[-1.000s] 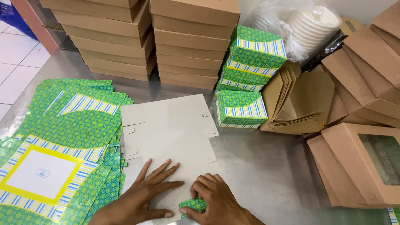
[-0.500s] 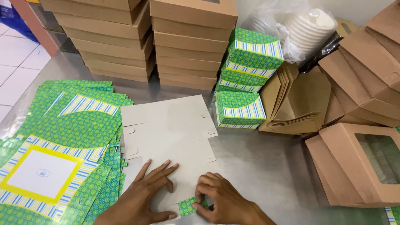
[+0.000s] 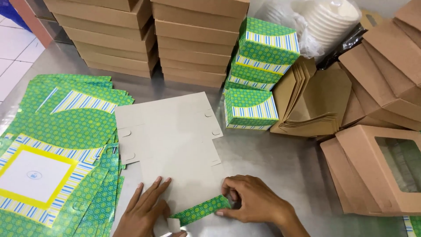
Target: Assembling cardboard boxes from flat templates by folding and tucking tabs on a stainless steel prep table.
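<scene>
While lying flat, grey box blank (image 3: 171, 140) shows green flap (image 3: 201, 210) folded up.

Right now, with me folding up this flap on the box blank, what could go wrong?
The left hand pins only the near part of the grey box blank, so it might slide on the metal table and crease crooked. The right hand pinches the green flap at one end, which may tear or bend it. The loose stack of flat green blanks overlaps the blank's edge and could snag.

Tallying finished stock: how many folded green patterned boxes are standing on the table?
4, as far as visible: three stacked askew beside the brown box piles, and one on the steel table before them. More may hide behind the stack.
</scene>
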